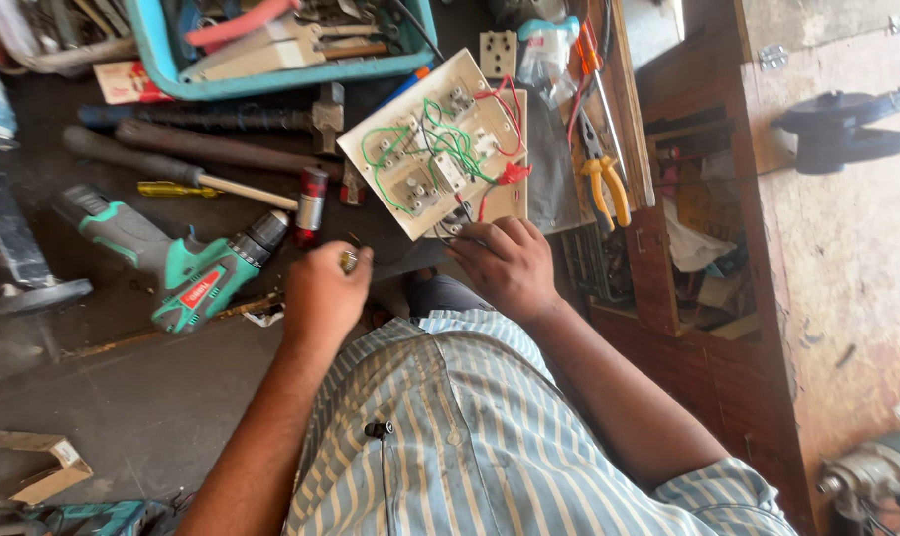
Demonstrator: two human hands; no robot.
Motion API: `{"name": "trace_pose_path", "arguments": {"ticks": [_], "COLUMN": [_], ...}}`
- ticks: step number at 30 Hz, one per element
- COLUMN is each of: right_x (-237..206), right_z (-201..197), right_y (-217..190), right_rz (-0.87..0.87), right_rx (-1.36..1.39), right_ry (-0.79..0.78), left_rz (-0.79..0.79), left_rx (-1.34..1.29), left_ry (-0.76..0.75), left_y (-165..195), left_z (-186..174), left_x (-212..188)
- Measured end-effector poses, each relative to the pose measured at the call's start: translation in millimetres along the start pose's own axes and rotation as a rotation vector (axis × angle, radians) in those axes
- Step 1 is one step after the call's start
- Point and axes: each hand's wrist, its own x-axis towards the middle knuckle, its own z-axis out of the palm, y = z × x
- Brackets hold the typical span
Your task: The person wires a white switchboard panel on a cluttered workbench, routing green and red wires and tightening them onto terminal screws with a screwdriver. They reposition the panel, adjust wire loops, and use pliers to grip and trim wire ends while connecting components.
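Observed on the floor, left to right. A green cordless drill (197, 278) lies at about 9 o'clock from the hands, chuck pointing toward 2 o'clock. Above it lie long bars and a yellow-handled screwdriver (177, 189).

A turquoise plastic tray (162, 55) at 11 o'clock holds mixed hand tools, including a red-handled one; the contents are too crowded to list further.

The left hand (323, 293) is closed in a grip on a small metallic item (349, 260), seemingly a screw or fitting; its kind cannot be confirmed. The grip sits low and left of the switch panel.

The white switch panel (435, 144) lies back-side up, green and red wires (450, 139) exposed across its switch modules. Its long axis runs from roughly 7 o'clock to 1 o'clock. From the left hand it lies toward 1 o'clock, near but apart.

The right hand (505, 266) is the nearer one: its fingertips rest on the panel's lower edge at about 6 o'clock, fingers curled down on it, steadying rather than enclosing.

Yellow-handled pliers (604, 179) lie at 3 o'clock from the panel. A wooden cabinet (698, 238) further right has an open compartment holding paper and assorted clutter.
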Motion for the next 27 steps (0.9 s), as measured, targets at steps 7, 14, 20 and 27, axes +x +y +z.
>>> {"name": "trace_pose_path", "arguments": {"ticks": [7, 14, 20, 27], "right_x": [12, 37, 77, 109], "right_z": [-11, -49, -50, -38], "right_y": [18, 54, 90, 96], "right_rz": [-0.138, -0.082, 0.027, -0.247], "right_rx": [0.185, 0.262, 0.234, 0.225], "right_ry": [-0.056, 0.020, -0.053, -0.365], "left_rz": [0.176, 0.139, 0.243, 0.201], "left_rx": [0.123, -0.556, -0.427, 0.223], "left_ry": [0.134, 0.003, 0.164, 0.108], "left_y": [28, 84, 114, 99], "left_z": [-20, -50, -26, 22], "left_x": [-9, -20, 11, -4]}}
